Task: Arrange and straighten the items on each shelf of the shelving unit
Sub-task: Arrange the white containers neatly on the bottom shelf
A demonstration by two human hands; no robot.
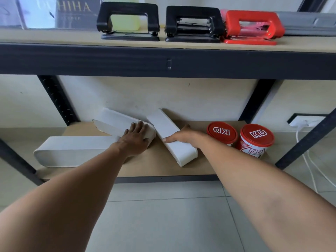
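Three long white boxes lay on the lower shelf [190,168] of the shelving unit, none of them lined up with another. The left white box [72,151] lay lengthwise along the front edge. The middle white box [116,122] sat askew behind it, angled toward the back wall, with an open flap showing at its far end. The right white box [171,137] lay diagonally, its near end pointing to the front of the shelf.

The left hand [135,140] rested on the near end of the middle white box, fingers spread and curled over its top edge, gripping it. The right hand [181,136] grasped the right white box around its middle, thumb on the left face and fingers wrapped over the far side.

Two tubs with red lids [240,137] stood side by side at the right end of the same shelf, just beside the right hand's wrist.

On the upper shelf [54,36], two black hole punches [160,22] and a red hole punch [252,27] stood in a row, touching or nearly so, with a grey object [309,23] at the right end.
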